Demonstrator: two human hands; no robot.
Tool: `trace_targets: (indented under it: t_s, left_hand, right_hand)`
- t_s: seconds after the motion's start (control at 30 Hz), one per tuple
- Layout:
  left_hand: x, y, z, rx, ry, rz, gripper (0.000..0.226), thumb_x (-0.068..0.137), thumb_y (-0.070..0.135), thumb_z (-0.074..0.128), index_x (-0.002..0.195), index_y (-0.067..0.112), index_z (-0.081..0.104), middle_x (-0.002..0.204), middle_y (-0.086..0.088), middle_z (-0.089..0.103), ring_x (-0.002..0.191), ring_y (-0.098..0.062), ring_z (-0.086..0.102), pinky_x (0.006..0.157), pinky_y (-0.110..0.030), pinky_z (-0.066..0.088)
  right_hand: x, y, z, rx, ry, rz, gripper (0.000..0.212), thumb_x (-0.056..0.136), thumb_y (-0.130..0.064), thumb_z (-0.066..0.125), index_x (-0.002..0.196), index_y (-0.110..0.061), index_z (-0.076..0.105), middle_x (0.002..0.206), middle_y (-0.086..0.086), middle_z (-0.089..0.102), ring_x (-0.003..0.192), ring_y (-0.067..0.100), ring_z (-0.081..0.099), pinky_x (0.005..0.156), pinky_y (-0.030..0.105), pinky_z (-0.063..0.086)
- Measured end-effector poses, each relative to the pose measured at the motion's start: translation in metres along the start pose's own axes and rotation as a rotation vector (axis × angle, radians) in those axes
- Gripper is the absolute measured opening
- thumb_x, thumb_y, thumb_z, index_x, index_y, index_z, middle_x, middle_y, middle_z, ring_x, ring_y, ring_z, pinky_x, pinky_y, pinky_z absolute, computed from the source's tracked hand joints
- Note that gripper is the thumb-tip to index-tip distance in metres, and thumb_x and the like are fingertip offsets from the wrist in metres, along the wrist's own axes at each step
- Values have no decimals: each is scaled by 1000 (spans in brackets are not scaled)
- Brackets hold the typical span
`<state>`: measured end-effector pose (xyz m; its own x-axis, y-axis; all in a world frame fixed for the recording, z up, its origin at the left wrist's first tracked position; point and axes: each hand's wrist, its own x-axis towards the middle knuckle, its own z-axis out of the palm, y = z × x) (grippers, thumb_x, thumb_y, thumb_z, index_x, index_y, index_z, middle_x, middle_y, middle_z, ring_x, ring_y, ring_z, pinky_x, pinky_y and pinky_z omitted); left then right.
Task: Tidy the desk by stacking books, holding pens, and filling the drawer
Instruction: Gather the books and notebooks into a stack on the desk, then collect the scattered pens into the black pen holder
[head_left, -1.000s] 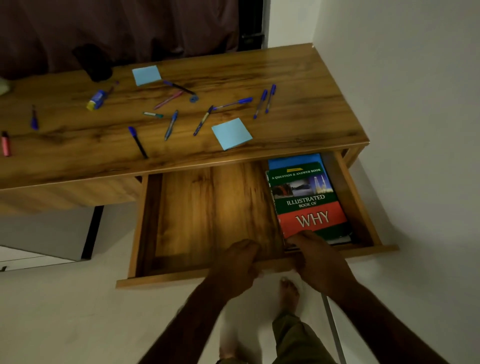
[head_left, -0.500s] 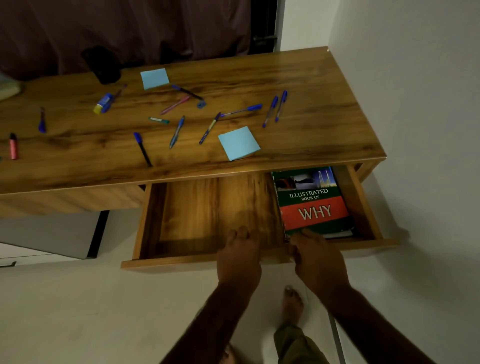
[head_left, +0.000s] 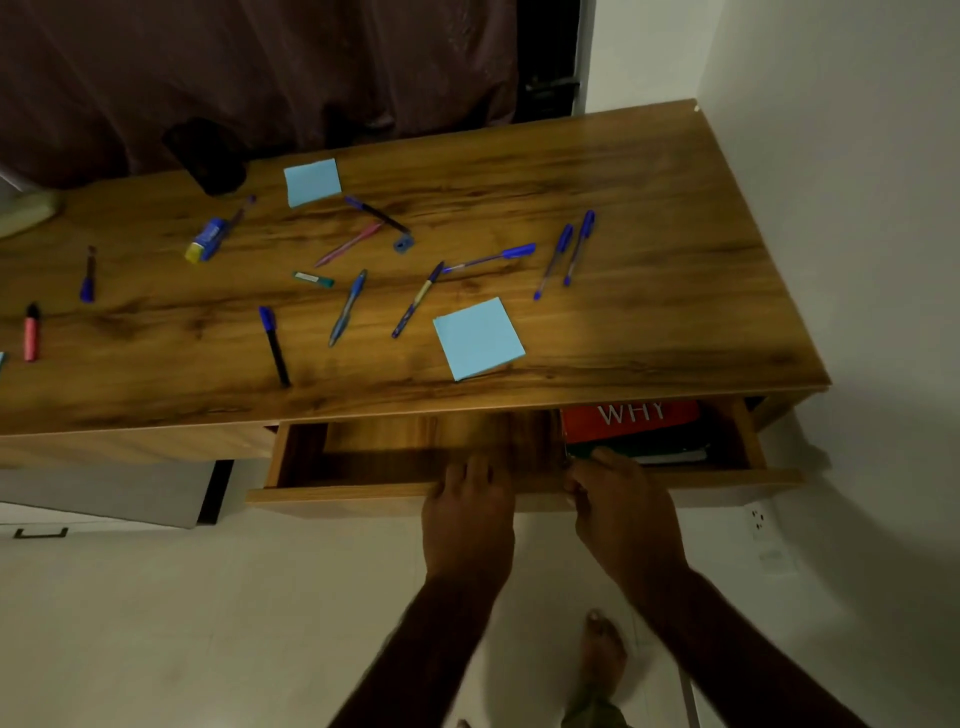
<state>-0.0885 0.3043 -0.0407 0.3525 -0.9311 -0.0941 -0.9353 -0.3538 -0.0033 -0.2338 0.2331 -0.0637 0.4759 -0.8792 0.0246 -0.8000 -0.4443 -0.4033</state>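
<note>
The wooden drawer (head_left: 353, 491) under the desk (head_left: 649, 234) is only a little way out. A stack of books lies in its right end, the top one red and green with "WHY" (head_left: 628, 421) on it, mostly hidden under the desktop. My left hand (head_left: 467, 509) grips the drawer's front rim near the middle, fingers hooked over the top edge. My right hand (head_left: 623, 509) grips the same rim just to the right, in front of the books. Several pens lie scattered on the desktop, among them a black pen with a blue cap (head_left: 274, 345) and a pair of blue pens (head_left: 566, 252).
Two blue sticky-note pads (head_left: 478, 338) (head_left: 311, 182), a blue and yellow marker (head_left: 205, 241), a red marker (head_left: 31, 335) and a dark object (head_left: 213, 156) are on the desk. A white wall with a socket (head_left: 758, 519) is close on the right. My bare foot (head_left: 602, 644) stands below the drawer.
The drawer has slid in under the desktop with both hands on its front rim. Most of the book's cover is now hidden; only its red "WHY" band shows.
</note>
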Motion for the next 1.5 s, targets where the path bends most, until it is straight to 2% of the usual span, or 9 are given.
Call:
trace_targets:
  t_s: [0.1, 0.2, 0.37, 0.6, 0.77, 0.93, 1.17, 1.37, 1.5]
  left_hand:
    - [17, -2, -2, 65, 46, 29, 30, 68, 17, 82, 96, 17, 71, 101, -5, 64, 93, -28, 60, 76, -39, 50]
    - [37, -5, -6, 73, 129, 47, 36, 74, 17, 77, 107, 16, 61, 107, -7, 58, 96, -29, 55, 80, -41, 46]
    - [64, -3, -9, 88, 113, 95, 54, 75, 17, 77, 124, 12, 56, 116, -9, 57, 103, -29, 56, 84, -40, 49]
    - [80, 0, -11, 47, 187, 112, 39, 67, 5, 77, 104, 10, 65, 103, -10, 62, 95, -31, 62, 69, -39, 56]
    - [86, -1, -9, 57, 287, 168, 22, 72, 2, 69, 91, 11, 64, 91, -9, 62, 82, -29, 62, 53, -34, 50]
    - [91, -3, -8, 104, 312, 203, 17, 75, 2, 65, 88, 13, 64, 86, -7, 62, 77, -27, 62, 47, -29, 44]
    - [87, -2, -8, 118, 325, 183, 27, 86, 3, 39, 89, 13, 64, 85, -6, 60, 77, -26, 60, 45, -28, 41]
    - [89, 1, -19, 70, 133, 159, 31, 64, 9, 73, 93, 16, 63, 92, -5, 62, 79, -26, 63, 40, -27, 38]
    - [83, -4, -25, 7, 67, 119, 40, 61, 14, 77, 98, 18, 61, 102, -4, 61, 86, -26, 64, 41, -31, 46]
  right_hand:
    - [19, 5, 2, -29, 62, -94, 27, 65, -5, 82, 84, -21, 71, 84, -5, 61, 79, 16, 59, 61, 23, 43]
    - [37, 13, -3, -99, 161, -158, 34, 66, -14, 85, 96, -22, 69, 99, -2, 62, 97, 23, 55, 76, 32, 46]
    - [70, 19, -12, -203, 112, -157, 73, 67, -31, 86, 133, -20, 58, 133, 5, 57, 120, 31, 51, 98, 46, 45]
    - [87, 25, -10, -111, 146, -252, 48, 73, -22, 82, 118, -19, 68, 118, 2, 63, 109, 28, 58, 89, 42, 54]
    - [93, 24, -12, -131, 184, -278, 33, 77, -22, 80, 108, -21, 71, 110, -1, 66, 102, 25, 61, 80, 35, 55]
    - [95, 20, -12, -193, 183, -255, 33, 74, -27, 82, 105, -24, 71, 107, -3, 66, 98, 22, 62, 73, 33, 54]
    - [94, 19, -8, -193, 135, -234, 35, 76, -23, 82, 109, -21, 70, 109, 0, 65, 101, 26, 62, 75, 38, 58]
    - [96, 11, -17, -182, 77, -191, 27, 75, -21, 81, 99, -25, 69, 101, -2, 63, 96, 25, 60, 65, 34, 55]
    - [97, 1, -24, -189, 53, -171, 24, 74, -18, 78, 95, -25, 68, 98, -2, 61, 92, 26, 57, 60, 34, 52]
